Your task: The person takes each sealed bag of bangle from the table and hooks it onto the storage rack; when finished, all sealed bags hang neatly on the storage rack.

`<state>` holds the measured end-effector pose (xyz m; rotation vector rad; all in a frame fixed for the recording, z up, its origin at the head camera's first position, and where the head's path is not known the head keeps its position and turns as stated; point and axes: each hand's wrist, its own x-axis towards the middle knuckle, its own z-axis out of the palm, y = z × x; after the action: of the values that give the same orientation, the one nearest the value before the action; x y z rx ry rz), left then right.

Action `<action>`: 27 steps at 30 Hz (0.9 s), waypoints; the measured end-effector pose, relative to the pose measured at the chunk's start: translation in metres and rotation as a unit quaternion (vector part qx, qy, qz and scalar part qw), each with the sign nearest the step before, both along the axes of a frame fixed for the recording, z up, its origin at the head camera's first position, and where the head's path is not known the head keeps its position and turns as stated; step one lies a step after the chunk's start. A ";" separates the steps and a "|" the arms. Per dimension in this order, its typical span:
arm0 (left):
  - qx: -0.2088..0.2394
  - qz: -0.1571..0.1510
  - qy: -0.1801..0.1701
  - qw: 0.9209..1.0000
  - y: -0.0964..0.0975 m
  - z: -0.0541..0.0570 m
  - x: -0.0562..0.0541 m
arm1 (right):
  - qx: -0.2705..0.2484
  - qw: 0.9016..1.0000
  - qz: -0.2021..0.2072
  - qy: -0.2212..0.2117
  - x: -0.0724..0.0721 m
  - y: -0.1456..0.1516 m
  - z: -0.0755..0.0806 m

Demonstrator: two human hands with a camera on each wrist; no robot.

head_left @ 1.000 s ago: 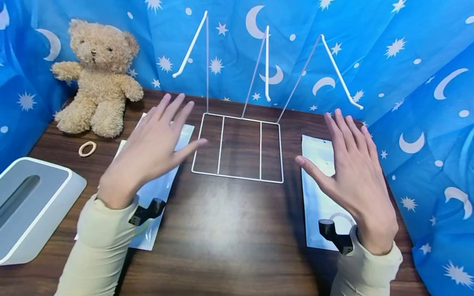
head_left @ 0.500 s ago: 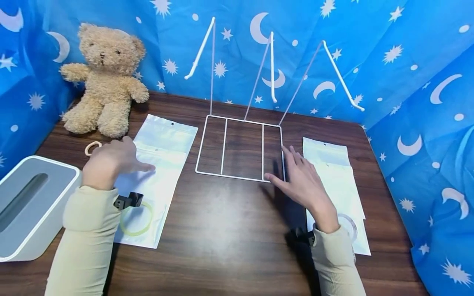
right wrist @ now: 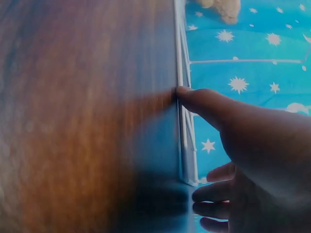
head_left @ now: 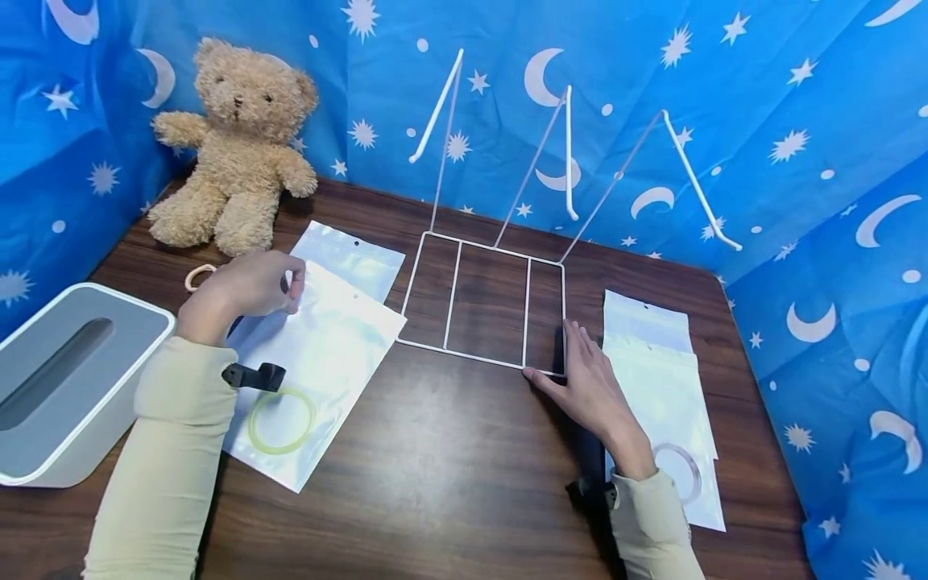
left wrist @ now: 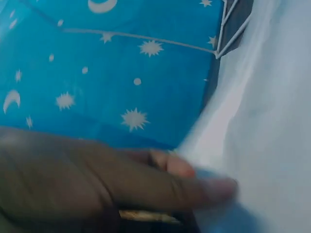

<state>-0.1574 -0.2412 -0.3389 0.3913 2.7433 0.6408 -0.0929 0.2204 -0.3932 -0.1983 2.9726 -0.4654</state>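
My left hand (head_left: pixel 246 286) pinches the upper left corner of a white plastic packaging bag (head_left: pixel 341 338), which is partly lifted and turned. A yellow-green ring (head_left: pixel 310 415) shows at the bag's lower end. Behind it a second white bag (head_left: pixel 351 258) lies on the table. In the left wrist view, the thumb (left wrist: pixel 218 189) presses against the white sheet. My right hand (head_left: pixel 590 387) rests at the front right corner of a white wire rack (head_left: pixel 478 357), fingers fairly straight. Its thumb (right wrist: pixel 187 94) touches the base bar in the right wrist view.
Two overlapping white bags (head_left: pixel 656 387) lie at the right, a pale ring (head_left: pixel 696 483) showing at the lower end. A teddy bear (head_left: pixel 242 153) sits at the back left, near a small wooden ring (head_left: pixel 190 278). A grey-white box (head_left: pixel 138 354) stands far left. Three rack arms rise before a blue curtain (head_left: pixel 348 48).
Both hands have come down from above the table. The left took hold of the upper bag and swung its top to the right; the right moved left to the rack's corner. The view shifted.
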 end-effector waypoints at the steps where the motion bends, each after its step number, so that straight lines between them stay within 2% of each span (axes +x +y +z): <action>1: 0.028 -0.008 0.012 1.000 -0.001 -0.003 -0.003 | -0.009 1.000 0.000 -0.002 0.000 0.002 -0.002; 4: 0.107 -0.026 0.039 0.993 0.000 -0.010 -0.009 | -0.032 0.999 0.000 -0.001 -0.002 0.007 -0.009; 7: 0.170 -0.022 0.034 0.985 0.002 -0.012 -0.013 | -0.041 0.999 0.007 0.018 -0.004 0.011 -0.015; 11: 0.219 -0.004 0.006 0.976 0.002 -0.012 -0.014 | -0.040 0.998 0.010 0.045 -0.007 0.013 -0.020; 14: 0.253 -0.002 -0.007 0.967 0.002 -0.010 -0.013 | -0.046 0.997 0.013 0.064 -0.008 0.015 -0.025; 19: 0.322 0.006 0.002 0.947 0.004 -0.002 -0.007 | -0.053 0.995 0.019 0.086 -0.010 0.018 -0.029; 22: 0.364 0.024 0.019 0.931 0.007 0.006 -0.004 | -0.052 0.994 0.019 0.091 -0.011 0.019 -0.031; 24: 0.389 0.041 0.044 0.919 0.010 0.012 -0.001 | -0.050 0.994 0.017 0.094 -0.012 0.019 -0.032; 25: 0.409 0.046 0.059 0.910 0.012 0.016 0.001 | -0.050 0.994 0.016 0.095 -0.012 0.020 -0.032; 27: 0.461 0.043 0.089 0.882 0.016 0.022 0.003 | -0.049 0.994 0.014 0.095 -0.012 0.020 -0.033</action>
<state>-0.1539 -0.2247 -0.3168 0.5343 2.4211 2.0163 -0.1050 0.2407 -0.4263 -0.3105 3.1295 -0.6233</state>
